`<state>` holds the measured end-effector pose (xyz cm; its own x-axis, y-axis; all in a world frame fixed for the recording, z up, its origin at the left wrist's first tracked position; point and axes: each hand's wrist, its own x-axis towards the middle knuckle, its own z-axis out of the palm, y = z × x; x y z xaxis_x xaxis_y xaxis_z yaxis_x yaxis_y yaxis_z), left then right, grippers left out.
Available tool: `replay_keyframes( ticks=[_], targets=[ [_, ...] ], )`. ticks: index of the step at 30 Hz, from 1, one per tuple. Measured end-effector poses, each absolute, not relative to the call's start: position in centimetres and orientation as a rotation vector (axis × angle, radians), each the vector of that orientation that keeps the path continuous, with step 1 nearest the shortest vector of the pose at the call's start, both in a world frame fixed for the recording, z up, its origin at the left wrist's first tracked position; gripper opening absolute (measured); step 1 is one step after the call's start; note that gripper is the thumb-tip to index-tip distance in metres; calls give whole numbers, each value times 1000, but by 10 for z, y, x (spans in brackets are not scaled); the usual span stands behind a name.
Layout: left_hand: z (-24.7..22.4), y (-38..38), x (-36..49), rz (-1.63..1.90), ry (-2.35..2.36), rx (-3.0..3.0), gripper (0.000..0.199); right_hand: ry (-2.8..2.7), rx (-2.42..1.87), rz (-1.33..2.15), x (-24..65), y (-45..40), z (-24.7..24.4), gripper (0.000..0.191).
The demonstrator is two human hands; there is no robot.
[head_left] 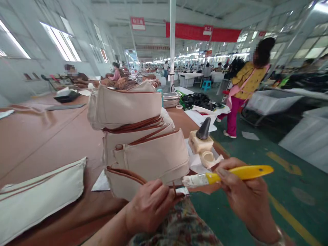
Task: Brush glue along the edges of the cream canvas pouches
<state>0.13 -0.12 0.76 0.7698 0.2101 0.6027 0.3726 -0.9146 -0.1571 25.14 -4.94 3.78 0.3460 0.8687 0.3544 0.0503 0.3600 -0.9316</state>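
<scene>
- Left hand [150, 206] closed, pinching the brown leather trim [125, 173] of a beige canvas bag panel [153, 167].
- Right hand [246, 193] wrapped round a yellow-handled flat brush [241, 173] with white-caked bristles, just beside that panel.
- Beyond, stacked beige canvas panels [125, 106] on the brown desk [43, 143], near a cream block with a black cone [202, 140].

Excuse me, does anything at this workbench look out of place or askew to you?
The stack of beige bags looks askew: the bags lean unevenly and overhang one another, just beside the left hand.
</scene>
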Motion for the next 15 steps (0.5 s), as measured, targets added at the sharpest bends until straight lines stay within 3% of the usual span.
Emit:
replay_keyframes(
  ticks=[4, 9, 15],
  targets=[
    [9, -2, -3, -827, -461, -2697, 11, -1317, -1075, 864, 252, -57, 30, 17],
    [3, -1, -6, -800, -516, -2706, 6, -1216, -1107, 625, 258, -59, 30, 13],
    [0, 3, -5, -780, -566, -2673, 7, -1308, -1103, 761, 252, -59, 30, 30]
  ],
)
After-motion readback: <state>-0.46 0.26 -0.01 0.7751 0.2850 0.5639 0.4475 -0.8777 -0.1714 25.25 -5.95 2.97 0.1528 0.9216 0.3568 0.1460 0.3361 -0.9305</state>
